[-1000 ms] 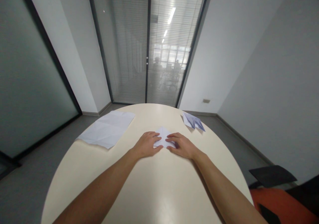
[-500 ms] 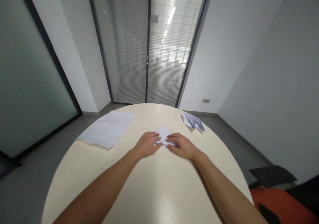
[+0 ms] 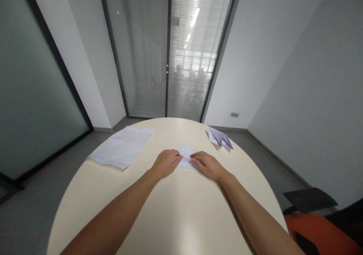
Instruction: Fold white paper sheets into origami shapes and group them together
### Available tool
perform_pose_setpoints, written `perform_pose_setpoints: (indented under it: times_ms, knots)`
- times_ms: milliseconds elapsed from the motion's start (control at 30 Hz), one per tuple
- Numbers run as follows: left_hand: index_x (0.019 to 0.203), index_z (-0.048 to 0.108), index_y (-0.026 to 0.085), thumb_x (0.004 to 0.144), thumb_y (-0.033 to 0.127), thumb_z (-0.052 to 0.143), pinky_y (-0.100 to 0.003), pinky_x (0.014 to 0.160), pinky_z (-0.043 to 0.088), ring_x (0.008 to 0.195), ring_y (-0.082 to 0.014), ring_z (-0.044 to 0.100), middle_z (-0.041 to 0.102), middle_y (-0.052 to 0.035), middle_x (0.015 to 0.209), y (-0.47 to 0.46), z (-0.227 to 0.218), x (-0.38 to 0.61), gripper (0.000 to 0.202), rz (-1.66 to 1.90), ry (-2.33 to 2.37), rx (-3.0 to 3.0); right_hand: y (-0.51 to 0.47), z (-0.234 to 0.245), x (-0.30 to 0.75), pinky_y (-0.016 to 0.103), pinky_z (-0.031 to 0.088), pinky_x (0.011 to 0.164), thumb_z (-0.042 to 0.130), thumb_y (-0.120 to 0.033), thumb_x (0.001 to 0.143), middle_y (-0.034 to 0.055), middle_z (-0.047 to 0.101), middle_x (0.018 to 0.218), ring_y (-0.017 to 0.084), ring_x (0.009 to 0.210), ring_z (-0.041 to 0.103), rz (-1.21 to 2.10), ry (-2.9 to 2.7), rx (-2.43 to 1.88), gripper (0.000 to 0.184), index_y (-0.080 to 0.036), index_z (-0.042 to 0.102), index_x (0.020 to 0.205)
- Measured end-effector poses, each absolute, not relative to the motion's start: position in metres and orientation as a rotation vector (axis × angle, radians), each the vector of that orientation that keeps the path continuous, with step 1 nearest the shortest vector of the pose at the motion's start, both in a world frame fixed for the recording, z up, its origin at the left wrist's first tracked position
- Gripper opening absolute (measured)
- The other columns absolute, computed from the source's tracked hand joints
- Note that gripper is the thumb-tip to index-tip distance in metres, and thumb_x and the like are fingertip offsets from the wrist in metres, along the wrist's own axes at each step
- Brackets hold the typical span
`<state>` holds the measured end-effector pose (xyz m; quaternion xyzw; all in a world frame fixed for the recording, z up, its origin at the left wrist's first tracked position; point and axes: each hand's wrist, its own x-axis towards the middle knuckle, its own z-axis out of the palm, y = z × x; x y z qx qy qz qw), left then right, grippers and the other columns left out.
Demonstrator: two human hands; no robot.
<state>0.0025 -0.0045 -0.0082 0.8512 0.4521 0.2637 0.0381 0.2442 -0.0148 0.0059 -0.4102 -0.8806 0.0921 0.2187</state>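
Note:
A small folded sheet of white paper lies on the table between my hands, its peak pointing away from me. My left hand is closed at the paper's left side, thumb and fingertips pinching a folded layer. On the right side my right hand grips the paper the same way, thumb against the index finger. A crease runs across between the two pinches. The paper's outer corners are hidden under my hands.
A large creased white sheet lies on the round cream table to the left. A folded paper piece stands near the right rim. An orange chair with a black armrest is at the lower right.
Both thumbs have moved up from the paper's near edge to meet the fingers. More of the paper's lower part shows between my hands; the other papers have not moved.

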Motion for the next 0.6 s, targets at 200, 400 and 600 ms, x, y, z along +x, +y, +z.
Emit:
perform_pose_setpoints:
  times_ms: [200, 400, 600]
  knots:
    - [0.103, 0.066, 0.02, 0.102, 0.034, 0.039, -0.032, 0.081, 0.049, 0.089, -0.0224, 0.069, 0.074, -0.0069, 0.094, -0.003, -0.008, 0.002, 0.03, 0.74, 1.495, 2.564, -0.016, 0.01, 0.244, 0.031, 0.047, 0.077, 0.035, -0.041, 0.104, 0.0074, 0.073, 0.092, 0.022, 0.086, 0.067, 0.197, -2.33, -1.437, 0.038, -0.021, 0.067, 0.1]
    - [0.117, 0.062, 0.022, 0.1, 0.027, 0.042, -0.031, 0.086, 0.049, 0.096, -0.022, 0.069, 0.074, -0.006, 0.104, -0.002, -0.01, 0.001, 0.026, 0.735, 1.527, 2.518, -0.011, 0.005, 0.249, 0.03, 0.045, 0.08, 0.039, -0.036, 0.102, 0.0056, 0.075, 0.103, 0.021, 0.093, 0.069, 0.197, -2.245, -1.513, 0.03, -0.024, 0.064, 0.112]
    - [0.122, 0.06, 0.023, 0.096, 0.023, 0.049, -0.033, 0.093, 0.048, 0.104, -0.0223, 0.067, 0.072, -0.0053, 0.115, -0.002, -0.013, 0.0, 0.028, 0.768, 1.504, 2.469, -0.007, 0.0, 0.252, 0.032, 0.047, 0.085, 0.042, -0.03, 0.098, 0.0044, 0.074, 0.109, 0.022, 0.098, 0.069, 0.212, -2.227, -1.474, 0.028, -0.026, 0.063, 0.117]
